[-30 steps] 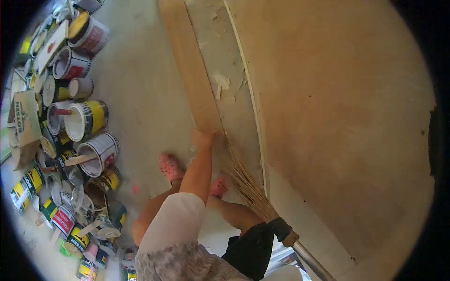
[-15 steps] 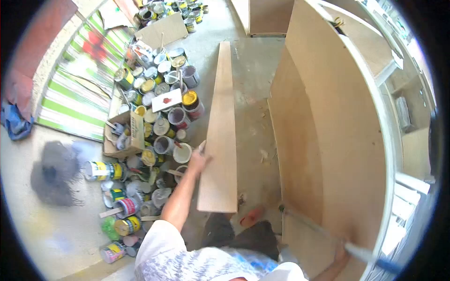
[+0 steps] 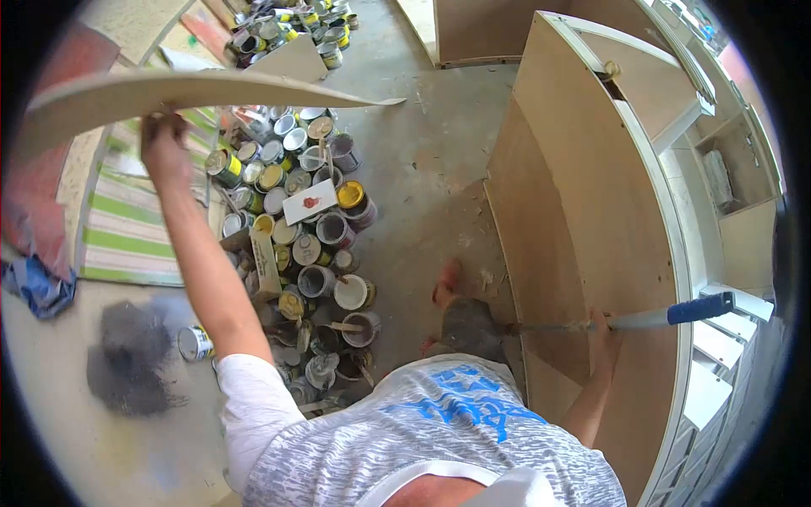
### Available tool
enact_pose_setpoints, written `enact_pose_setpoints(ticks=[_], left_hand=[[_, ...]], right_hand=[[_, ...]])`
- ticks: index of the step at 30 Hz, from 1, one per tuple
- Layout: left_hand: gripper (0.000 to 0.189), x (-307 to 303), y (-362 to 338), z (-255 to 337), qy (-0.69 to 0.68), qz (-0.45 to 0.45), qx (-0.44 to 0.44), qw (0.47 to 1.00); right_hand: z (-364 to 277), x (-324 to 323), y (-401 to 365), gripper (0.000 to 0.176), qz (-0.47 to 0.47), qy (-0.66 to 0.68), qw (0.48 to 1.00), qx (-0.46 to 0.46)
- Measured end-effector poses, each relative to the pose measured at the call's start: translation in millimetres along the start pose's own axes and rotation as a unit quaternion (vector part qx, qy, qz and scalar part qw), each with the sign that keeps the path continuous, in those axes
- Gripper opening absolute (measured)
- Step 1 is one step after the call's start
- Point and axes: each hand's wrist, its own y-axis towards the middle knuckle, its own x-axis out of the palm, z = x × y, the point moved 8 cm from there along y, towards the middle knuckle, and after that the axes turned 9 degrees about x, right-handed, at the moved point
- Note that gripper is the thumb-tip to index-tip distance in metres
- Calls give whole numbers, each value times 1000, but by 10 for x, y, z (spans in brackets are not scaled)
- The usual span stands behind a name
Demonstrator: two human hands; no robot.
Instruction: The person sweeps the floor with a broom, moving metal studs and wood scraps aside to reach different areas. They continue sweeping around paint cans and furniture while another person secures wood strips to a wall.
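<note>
My left hand is raised at the upper left, its fingers closed on the lower edge of a long wooden board. The board stretches from the left border to above the floor near the top middle. At the right, my right hand is wrapped round a metal pole with a blue grip at its end. The pole lies across the front of a large wooden panel.
Many paint cans crowd the floor on the left, beside a green-striped board. A blue cloth lies at the far left. Wooden cabinets stand at the top and right.
The board has swung from the middle up to the upper left with my left hand. My right hand and the pole have moved up, and the blue grip now shows clearly.
</note>
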Motion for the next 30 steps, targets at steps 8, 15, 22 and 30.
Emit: enact_pose_setpoints(ticks=[8,15,22,30], left_hand=[[33,592,1737,109,191,224,158,942],[54,840,2258,-1573,139,287,182,930],[57,576,3085,-2467,231,312,207,898],[51,1583,5422,-3834,162,211,131,955]], right_hand=[[-844,1476,959,24,-140,-77,986,47],[-2711,2225,1233,26,-315,-110,942,32],[-4702,2525,1856,19,-254,-65,965,-23],[-5855,3162,2590,13,-109,33,991,-73]])
